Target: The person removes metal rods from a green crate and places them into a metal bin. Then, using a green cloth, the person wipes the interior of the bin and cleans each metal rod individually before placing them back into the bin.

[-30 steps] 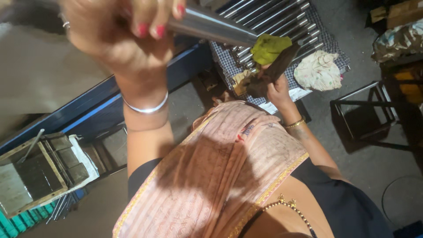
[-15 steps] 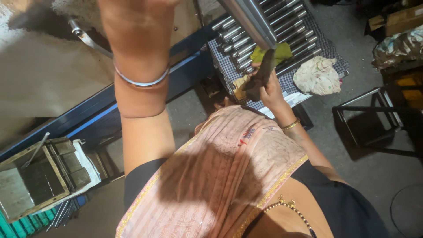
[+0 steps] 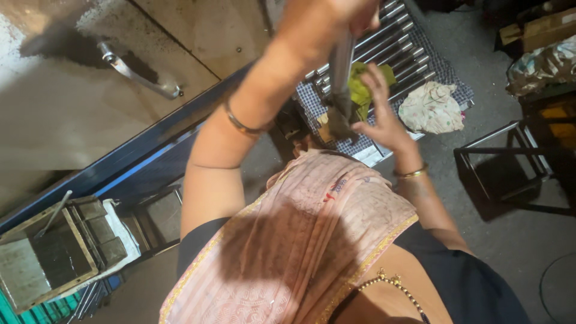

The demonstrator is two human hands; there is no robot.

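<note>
My left hand (image 3: 348, 11) is raised at the top of the view, closed around the upper end of a long metal rod (image 3: 342, 72) that stands nearly upright. My right hand (image 3: 381, 117) is lower down, fingers spread, pressing a yellow-green cloth (image 3: 363, 84) against the rod's lower part. The rod's bottom end rests near a checked cloth (image 3: 444, 75) on the floor. A bangle sits on each wrist.
Several metal rods (image 3: 402, 45) lie side by side on the checked cloth, with a crumpled pale rag (image 3: 432, 108) beside them. A dark metal stool frame (image 3: 510, 171) stands right. A large metal panel with a handle (image 3: 141, 75) is at left, a wooden box (image 3: 54, 252) below it.
My left hand has swung the rod from tilted across the view to nearly upright. My right hand has opened and slid the green cloth along the rod.
</note>
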